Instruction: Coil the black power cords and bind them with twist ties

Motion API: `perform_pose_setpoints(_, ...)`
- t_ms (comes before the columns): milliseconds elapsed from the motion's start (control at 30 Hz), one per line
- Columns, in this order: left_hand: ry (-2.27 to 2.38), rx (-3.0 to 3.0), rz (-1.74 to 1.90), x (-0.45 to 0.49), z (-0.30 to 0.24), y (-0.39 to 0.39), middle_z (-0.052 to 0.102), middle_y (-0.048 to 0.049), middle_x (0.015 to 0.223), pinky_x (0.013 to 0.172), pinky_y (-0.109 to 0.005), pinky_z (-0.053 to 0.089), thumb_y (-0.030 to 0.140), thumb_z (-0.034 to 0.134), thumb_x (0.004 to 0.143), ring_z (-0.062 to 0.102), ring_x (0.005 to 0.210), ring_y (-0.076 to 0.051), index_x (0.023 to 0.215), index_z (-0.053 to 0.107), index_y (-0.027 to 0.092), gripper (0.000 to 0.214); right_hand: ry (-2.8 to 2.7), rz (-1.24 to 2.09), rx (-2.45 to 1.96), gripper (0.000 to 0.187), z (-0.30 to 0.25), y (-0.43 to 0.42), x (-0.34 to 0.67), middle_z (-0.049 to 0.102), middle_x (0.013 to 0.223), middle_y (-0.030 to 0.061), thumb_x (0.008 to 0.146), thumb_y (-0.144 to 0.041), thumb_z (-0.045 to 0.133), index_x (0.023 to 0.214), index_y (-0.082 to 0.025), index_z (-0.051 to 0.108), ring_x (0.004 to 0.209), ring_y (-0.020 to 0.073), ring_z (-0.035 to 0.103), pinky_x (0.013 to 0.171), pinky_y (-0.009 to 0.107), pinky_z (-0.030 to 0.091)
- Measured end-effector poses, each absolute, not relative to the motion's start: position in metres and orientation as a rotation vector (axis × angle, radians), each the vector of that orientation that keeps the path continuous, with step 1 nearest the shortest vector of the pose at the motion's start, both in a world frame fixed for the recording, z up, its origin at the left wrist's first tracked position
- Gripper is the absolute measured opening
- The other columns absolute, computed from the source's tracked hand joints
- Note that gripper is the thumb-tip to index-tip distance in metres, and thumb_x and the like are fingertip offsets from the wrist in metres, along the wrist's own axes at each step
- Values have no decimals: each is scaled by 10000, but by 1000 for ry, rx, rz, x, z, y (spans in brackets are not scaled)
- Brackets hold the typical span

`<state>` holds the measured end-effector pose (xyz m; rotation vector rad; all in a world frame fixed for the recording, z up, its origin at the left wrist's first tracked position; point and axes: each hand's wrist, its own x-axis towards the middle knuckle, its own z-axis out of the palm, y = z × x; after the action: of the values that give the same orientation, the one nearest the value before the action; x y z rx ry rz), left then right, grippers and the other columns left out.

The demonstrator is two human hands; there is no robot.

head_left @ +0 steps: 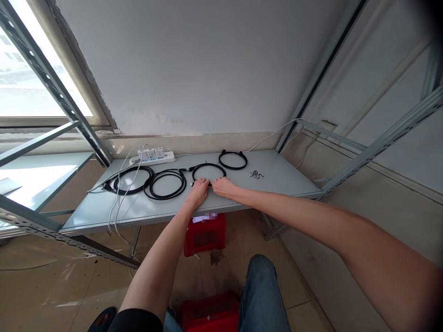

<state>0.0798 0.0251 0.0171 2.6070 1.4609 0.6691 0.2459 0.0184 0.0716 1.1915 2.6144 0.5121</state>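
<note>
Both hands reach to a small coiled black cable [208,169] on a grey shelf board [284,177]. My left hand [199,191] and my right hand [223,186] meet at the coil's near edge, fingers curled and pinching the cable there. Left of it lie two larger black coils [165,184] [131,180]. Another small black coil [233,159] lies behind, toward the wall. A few small black ties [256,174] lie to the right of the hands.
A white power strip [152,157] with plugged adapters and white leads sits at the back left. Metal rack uprights [377,143] stand on both sides. A red stool [205,234] stands under the shelf, another red stool [207,313] by my knee.
</note>
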Motion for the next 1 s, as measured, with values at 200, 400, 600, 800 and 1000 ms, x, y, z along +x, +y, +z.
perform_pose_setpoints(200, 1460, 2619, 657, 80, 18, 24, 630, -120, 1014, 864, -396, 436, 162, 387, 1030, 568, 995, -284, 958, 597, 195, 225, 2491, 331, 1114, 233, 86, 20, 236, 735, 979, 194, 882, 19, 554, 966, -83, 747, 960, 284, 717, 742, 344, 533)
perform_pose_setpoints(400, 1475, 2620, 669, 79, 16, 25, 629, -115, 1005, 874, -397, 439, 209, 390, 1049, 571, 993, -280, 963, 599, 198, 226, 2461, 146, 1376, 225, 89, 19, 240, 741, 990, 168, 876, -48, 615, 1053, -114, 738, 962, 273, 725, 799, 324, 516)
perform_pose_setpoints(600, 1496, 2627, 631, 80, 20, 23, 642, -119, 1035, 877, -387, 436, 210, 397, 1052, 578, 1016, -281, 1023, 605, 190, 211, 2504, 76, 1619, 296, 81, 15, 259, 730, 1023, 188, 1022, -162, 417, 1103, -116, 698, 957, 294, 715, 779, 334, 488)
perform_pose_setpoints(800, 1490, 2661, 645, 81, 24, 18, 634, -102, 1089, 915, -385, 431, 270, 431, 1057, 584, 1054, -274, 1317, 558, 223, 293, 2751, 81, 1634, 324, 69, 8, 267, 681, 1161, 152, 1073, -203, 333, 1245, -151, 603, 944, 242, 676, 754, 299, 456)
perform_pose_setpoints(1000, 1445, 2722, 629, 81, 23, 17, 589, -90, 1100, 921, -383, 433, 326, 463, 1053, 580, 1071, -263, 1186, 655, 251, 245, 3088, -362, 1997, 296, 34, 1, 268, 662, 1145, 88, 1085, -264, 277, 1163, -216, 558, 888, 208, 633, 734, 299, 466)
